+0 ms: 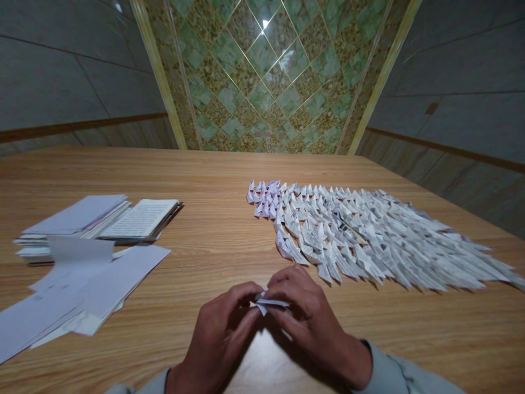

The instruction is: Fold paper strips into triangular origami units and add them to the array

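My left hand (221, 339) and my right hand (307, 323) meet just above the table's near edge. Their fingertips pinch a small folded paper piece (268, 303) from both sides, and its white strip sticks out between them. Beyond my right hand lies a large, dense array of folded paper units (348, 241), arranged in overlapping rows. Those at its far left end are pale lilac (262, 200), and many others are printed paper. A thin, pen-like object (350, 229) lies on top of the array.
On the left of the wooden table (217, 169) stands a stack of cut paper and printed pages (98, 224). Loose white sheets (82, 290) overlap in front of it, near my left hand. Grey walls and a green patterned panel rise behind the table.
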